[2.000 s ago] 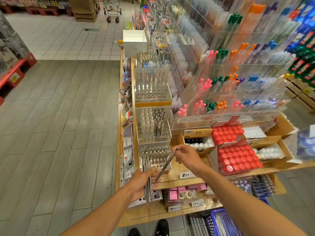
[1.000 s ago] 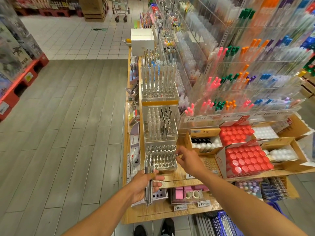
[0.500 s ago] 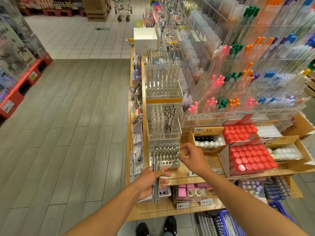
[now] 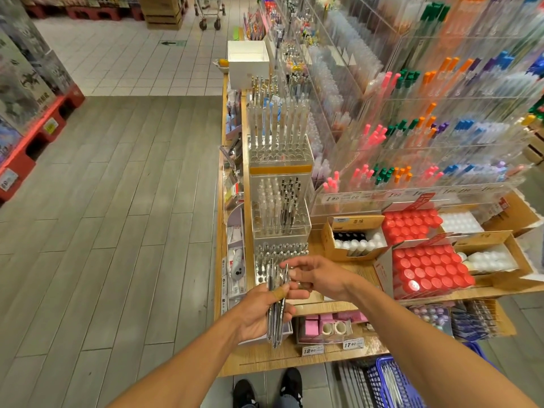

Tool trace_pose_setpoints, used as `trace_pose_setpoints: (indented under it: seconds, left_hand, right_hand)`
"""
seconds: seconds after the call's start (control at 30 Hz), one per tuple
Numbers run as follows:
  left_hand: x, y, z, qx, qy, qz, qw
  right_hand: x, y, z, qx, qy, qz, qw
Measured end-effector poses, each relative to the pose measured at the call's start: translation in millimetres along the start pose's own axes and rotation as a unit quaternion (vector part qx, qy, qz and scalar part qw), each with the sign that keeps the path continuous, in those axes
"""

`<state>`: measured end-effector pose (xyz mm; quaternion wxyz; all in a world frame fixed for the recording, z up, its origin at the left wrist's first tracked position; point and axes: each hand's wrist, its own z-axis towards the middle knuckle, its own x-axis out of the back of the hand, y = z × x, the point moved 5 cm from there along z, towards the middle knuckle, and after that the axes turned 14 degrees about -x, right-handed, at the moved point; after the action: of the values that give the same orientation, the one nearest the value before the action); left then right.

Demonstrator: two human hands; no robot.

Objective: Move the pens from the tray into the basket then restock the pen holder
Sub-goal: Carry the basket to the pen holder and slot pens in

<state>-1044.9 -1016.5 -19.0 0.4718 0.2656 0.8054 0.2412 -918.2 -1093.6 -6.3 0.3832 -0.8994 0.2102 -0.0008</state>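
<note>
My left hand grips a bundle of silver pens, held upright in front of the shelf edge. My right hand is at the top of the bundle, and its thumb and forefinger pinch the upper end of one pen. Just behind my hands stands the clear pen holder, its holes partly filled with silver pens. A blue basket with pens in it sits on the floor at the lower right.
Taller clear pen holders stand behind the near one. Cardboard boxes of red-capped bottles lie to the right, and pink erasers and tape on the lower shelf. Open floor stretches to the left. My shoes are below.
My right hand has left the pen holder and come back to the bundle in my left hand. The left hand has lifted the bundle a little.
</note>
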Motion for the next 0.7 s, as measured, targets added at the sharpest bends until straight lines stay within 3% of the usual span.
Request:
trace_pose_setpoints:
  seconds: [0.23,0.37,0.5,0.7]
  left_hand:
    - [-0.8,-1.6,6.7,-0.003,0.009,-0.006,1.000]
    - [4.9,-2.2,9.5,-0.010,0.059,0.027,0.998]
    - [16.3,-4.5,9.1,-0.002,0.117,0.056,0.992]
    - [22.8,-9.8,9.5,0.015,0.144,0.082,0.986]
  right_hand:
    - [7.4,-10.7,-9.0,0.049,0.039,0.004,0.998]
    - [26.9,-24.1,-16.3,0.106,0.128,0.035,0.985]
    - [44.0,-37.6,-25.9,0.183,0.257,-0.123,0.941]
    - [35.7,-44.8,-31.0,0.244,0.340,-0.318,0.851]
